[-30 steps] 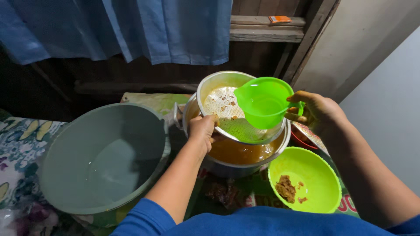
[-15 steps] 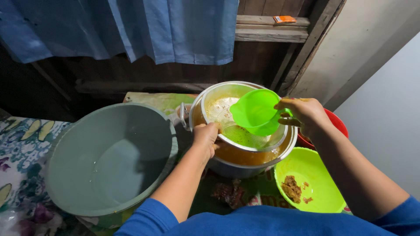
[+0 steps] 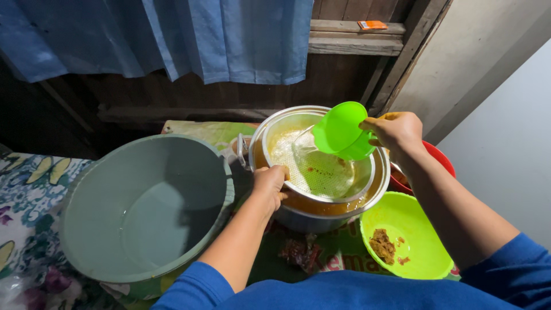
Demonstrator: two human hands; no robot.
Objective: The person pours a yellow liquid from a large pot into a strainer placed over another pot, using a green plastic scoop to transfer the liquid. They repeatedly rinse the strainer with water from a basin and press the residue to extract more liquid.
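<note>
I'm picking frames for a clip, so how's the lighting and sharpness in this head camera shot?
Head view: evenly lit and sharp at centre; the strainer mesh reads clearly. The grey basin holds a soft shadow, its water a faint sheen. The green cup in the right hand looks oversaturated. Edges bow slightly.

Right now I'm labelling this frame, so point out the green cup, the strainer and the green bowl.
green cup (image 3: 340, 131), head view, on its tilted inner wall.
strainer (image 3: 313, 169), head view, on the mesh inside the pot.
green bowl (image 3: 413, 221), head view, on the bare inner wall above the brown residue.
</note>
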